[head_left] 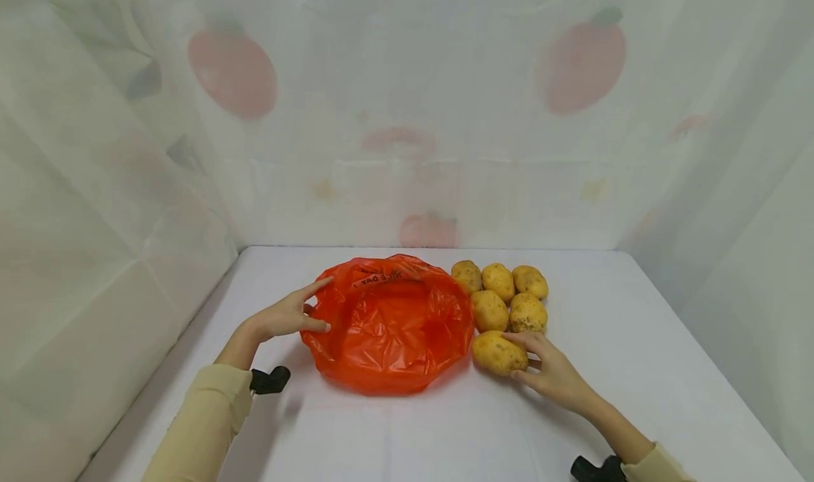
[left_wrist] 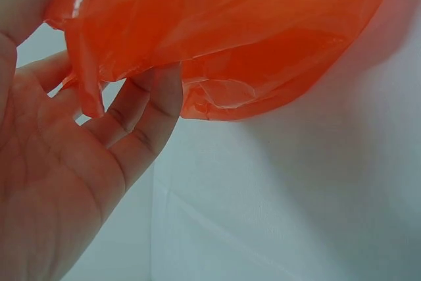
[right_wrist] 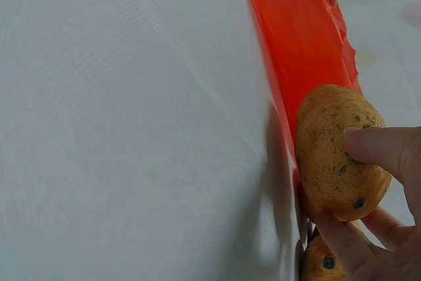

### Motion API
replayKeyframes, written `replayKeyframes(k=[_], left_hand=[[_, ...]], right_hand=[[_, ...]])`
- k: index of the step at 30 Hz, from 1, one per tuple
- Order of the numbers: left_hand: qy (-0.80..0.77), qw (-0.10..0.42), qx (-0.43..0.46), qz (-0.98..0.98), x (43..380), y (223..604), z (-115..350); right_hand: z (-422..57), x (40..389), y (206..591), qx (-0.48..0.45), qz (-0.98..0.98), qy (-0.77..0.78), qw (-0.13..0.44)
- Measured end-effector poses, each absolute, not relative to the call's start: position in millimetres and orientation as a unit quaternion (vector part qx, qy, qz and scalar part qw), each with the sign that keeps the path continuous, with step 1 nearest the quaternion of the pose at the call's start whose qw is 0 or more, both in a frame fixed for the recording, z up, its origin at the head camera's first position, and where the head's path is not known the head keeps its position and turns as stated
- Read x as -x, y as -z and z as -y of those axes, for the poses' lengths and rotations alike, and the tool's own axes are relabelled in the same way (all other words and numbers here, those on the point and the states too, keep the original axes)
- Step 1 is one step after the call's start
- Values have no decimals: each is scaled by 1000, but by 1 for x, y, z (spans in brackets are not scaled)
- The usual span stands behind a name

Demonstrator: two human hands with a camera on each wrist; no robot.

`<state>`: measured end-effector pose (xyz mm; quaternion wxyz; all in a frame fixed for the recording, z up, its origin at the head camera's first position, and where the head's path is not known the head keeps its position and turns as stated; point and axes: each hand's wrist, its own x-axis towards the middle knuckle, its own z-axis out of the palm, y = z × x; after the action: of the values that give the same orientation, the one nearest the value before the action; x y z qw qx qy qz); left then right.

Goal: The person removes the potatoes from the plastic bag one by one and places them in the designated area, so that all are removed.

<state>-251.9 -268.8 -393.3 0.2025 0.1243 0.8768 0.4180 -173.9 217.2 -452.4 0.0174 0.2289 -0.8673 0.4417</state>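
Observation:
A red plastic bag sits on the table with its mouth spread wide. My left hand holds the bag's left rim; in the left wrist view, part of the film covers some of the fingertips. Between the thumb and fingers of my right hand is a potato, just right of the bag. The right wrist view shows the thumb pressed on that potato, with fingers at its lower end. Behind it, several more potatoes lie grouped beside the bag.
A white cloth covers the table. Pale curtains with fruit prints hang at the back and both sides. On each wrist is a black mount, the left one just above the tabletop.

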Motion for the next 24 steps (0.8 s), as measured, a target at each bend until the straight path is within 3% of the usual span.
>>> replayKeyframes(k=[15, 24], left_hand=[[-425, 203, -127, -873, 251, 395, 271], [-426, 202, -128, -872, 251, 395, 271]], right_hand=[[-205, 169, 452, -238, 887, -388, 83], [-205, 169, 453, -249, 891, -370, 89]])
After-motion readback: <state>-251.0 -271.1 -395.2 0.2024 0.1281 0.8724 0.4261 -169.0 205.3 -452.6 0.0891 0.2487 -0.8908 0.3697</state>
